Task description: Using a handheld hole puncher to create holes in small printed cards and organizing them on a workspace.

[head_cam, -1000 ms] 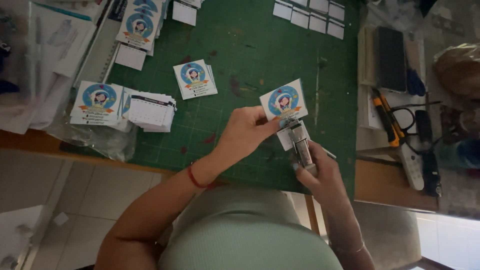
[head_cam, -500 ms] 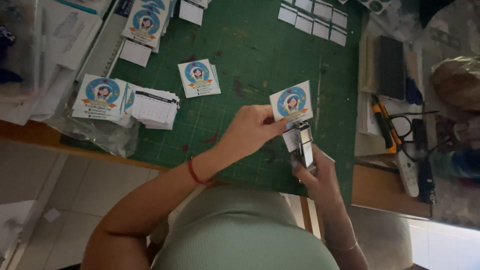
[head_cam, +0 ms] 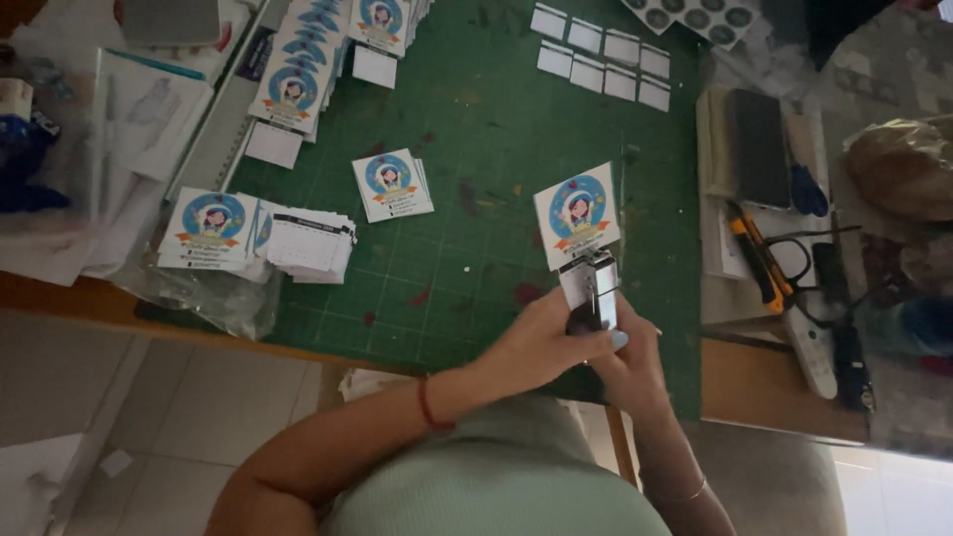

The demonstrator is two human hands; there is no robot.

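green cutting mat (head_cam: 476, 129) lies mostly bare at its near edge, where left hand (head_cam: 541, 347) and right hand (head_cam: 635, 362) pinch a metal stapler (head_cam: 596, 298) clamped on a round-printed card (head_cam: 577, 213).

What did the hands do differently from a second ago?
The left hand let go of the white card with the round blue picture and dropped down onto the small silver stapler, joining the right hand. The card now sticks up from the stapler's mouth. The card stacks on the green cutting mat stayed put.
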